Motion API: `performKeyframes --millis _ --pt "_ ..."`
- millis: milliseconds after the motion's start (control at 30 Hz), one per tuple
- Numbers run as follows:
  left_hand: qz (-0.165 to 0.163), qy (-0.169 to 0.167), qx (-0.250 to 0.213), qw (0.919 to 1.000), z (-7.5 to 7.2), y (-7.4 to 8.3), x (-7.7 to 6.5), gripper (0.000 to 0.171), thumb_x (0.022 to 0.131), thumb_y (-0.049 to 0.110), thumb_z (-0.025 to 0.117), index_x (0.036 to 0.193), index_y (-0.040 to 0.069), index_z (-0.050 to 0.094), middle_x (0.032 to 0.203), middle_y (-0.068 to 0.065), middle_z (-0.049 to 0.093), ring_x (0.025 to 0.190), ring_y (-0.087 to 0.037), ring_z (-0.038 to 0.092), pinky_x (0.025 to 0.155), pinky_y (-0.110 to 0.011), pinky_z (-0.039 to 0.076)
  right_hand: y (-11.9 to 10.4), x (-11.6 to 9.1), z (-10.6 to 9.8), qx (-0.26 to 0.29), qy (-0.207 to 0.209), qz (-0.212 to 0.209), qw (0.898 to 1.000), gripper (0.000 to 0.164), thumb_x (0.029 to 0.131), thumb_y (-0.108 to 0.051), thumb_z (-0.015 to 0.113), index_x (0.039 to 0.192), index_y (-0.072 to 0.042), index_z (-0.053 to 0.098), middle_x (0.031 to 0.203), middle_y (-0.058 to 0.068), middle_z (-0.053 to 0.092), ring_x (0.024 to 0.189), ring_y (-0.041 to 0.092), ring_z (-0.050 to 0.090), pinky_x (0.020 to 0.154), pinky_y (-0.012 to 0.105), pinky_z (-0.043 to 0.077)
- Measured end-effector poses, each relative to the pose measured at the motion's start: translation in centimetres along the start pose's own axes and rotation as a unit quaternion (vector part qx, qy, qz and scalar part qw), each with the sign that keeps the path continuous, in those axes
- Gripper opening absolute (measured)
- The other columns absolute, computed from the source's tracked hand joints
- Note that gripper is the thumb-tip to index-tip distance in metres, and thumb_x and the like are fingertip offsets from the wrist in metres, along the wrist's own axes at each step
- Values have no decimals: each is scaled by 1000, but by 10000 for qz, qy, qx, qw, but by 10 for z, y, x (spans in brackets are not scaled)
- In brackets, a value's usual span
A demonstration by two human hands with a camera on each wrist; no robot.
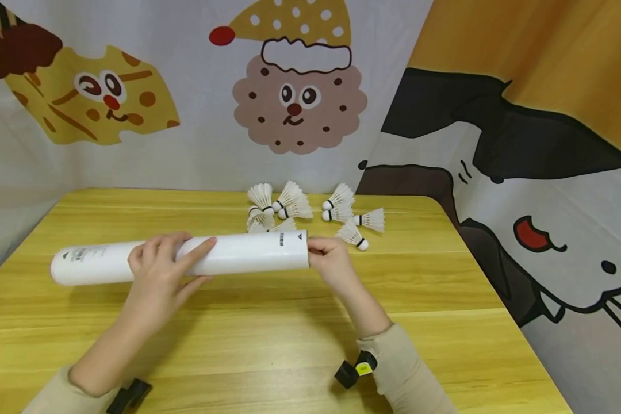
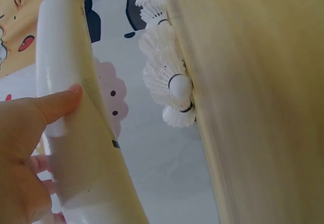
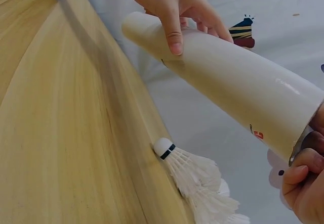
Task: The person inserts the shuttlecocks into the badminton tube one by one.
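Note:
A long white shuttlecock tube (image 1: 253,253) is held nearly level above the table, its open end to the right. My left hand (image 1: 160,276) grips it around the middle, thumb on the near side in the left wrist view. At the open end, my right hand (image 1: 333,261) has its curled fingers (image 3: 308,159) at and partly inside the mouth. The tube wall hides those fingertips, and I cannot tell what they hold. Behind the tube lie several white feather shuttlecocks (image 1: 295,207), some partly covered by it. More shuttlecocks (image 1: 338,213) lie beyond my right hand.
The wooden table (image 1: 269,345) runs back to a cartoon-printed curtain (image 1: 186,161). One shuttlecock (image 1: 353,236) lies close behind the right hand with its cork toward the front right. Black wrist devices (image 1: 356,369) are at both sleeves.

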State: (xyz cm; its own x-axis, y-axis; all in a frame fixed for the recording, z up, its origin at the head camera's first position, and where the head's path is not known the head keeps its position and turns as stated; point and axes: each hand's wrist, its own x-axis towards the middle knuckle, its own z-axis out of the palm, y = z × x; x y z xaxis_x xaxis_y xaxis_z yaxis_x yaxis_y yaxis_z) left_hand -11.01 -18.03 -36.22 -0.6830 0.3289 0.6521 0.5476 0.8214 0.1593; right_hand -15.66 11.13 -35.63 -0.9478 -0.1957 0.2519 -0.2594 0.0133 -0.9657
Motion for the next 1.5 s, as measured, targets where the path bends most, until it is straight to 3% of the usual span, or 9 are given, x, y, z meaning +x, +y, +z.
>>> performKeyframes --millis 200,400,667,800,933,1067,1167,1367,1500 --pt "31 -22 6 10000 1 1 0 56 85 60 35 128 28 50 117 -19 46 104 -42 37 82 -61 19 0 0 1 73 -62 81 9999 18 76 14 59 93 15 63 93 25 63 80 19 62 68 35 50" --pt "-38 -48 20 10000 1 0 -1 57 85 61 34 129 28 50 117 -18 46 104 -42 38 82 -61 20 0 0 -4 -35 -112 21 9999 15 77 12 57 91 15 63 88 21 65 73 15 60 64 29 49" --pt "-168 -55 28 9998 1 -2 -2 60 83 63 34 129 27 50 117 -19 46 104 -43 37 82 -62 20 -14 1 -14 -657 -216 -251 9973 13 80 5 63 92 9 66 84 13 65 64 13 54 58 24 46" --pt "-181 -59 -30 9998 1 -2 -2 62 83 65 33 129 27 50 117 -20 46 105 -44 37 82 -61 20 -25 0 -23 -1305 -154 -713 9888 13 80 0 66 91 6 67 75 12 60 56 17 44 50 23 38" --pt "-190 -69 -38 9998 2 -2 -1 63 83 66 30 129 27 50 117 -20 46 104 -44 37 82 -61 20 -4 8 -46 -2342 131 -1159 9652 15 81 -12 68 92 -3 70 70 3 55 54 16 38 48 24 32" --pt "-207 -104 -45 9997 2 -2 -1 63 81 66 37 129 27 50 117 -19 46 105 -44 37 82 -61 20 22 21 -72 -3583 349 -1514 9206 18 80 -25 68 95 -15 71 73 -9 55 55 9 39 46 25 32" --pt "-199 -116 -80 9997 2 -2 -1 62 81 64 40 130 27 49 118 -19 45 105 -44 36 82 -61 20 28 28 -86 -4266 372 -1662 8883 20 79 -25 69 97 -16 71 76 -9 57 55 9 40 46 27 33" --pt "-203 -99 -37 9997 2 -2 -1 63 83 66 31 130 27 49 117 -19 46 105 -44 36 82 -61 20 27 38 -104 -4998 -26 -1389 8549 22 81 -23 67 102 -16 69 90 -3 60 58 9 45 48 28 36" --pt "-190 -108 -54 9997 1 -2 -2 62 81 63 39 130 27 49 118 -19 46 106 -44 37 83 -61 20 30 45 -113 -5394 -295 -1361 8305 22 81 -22 67 102 -16 69 88 -1 57 61 10 48 47 27 37"
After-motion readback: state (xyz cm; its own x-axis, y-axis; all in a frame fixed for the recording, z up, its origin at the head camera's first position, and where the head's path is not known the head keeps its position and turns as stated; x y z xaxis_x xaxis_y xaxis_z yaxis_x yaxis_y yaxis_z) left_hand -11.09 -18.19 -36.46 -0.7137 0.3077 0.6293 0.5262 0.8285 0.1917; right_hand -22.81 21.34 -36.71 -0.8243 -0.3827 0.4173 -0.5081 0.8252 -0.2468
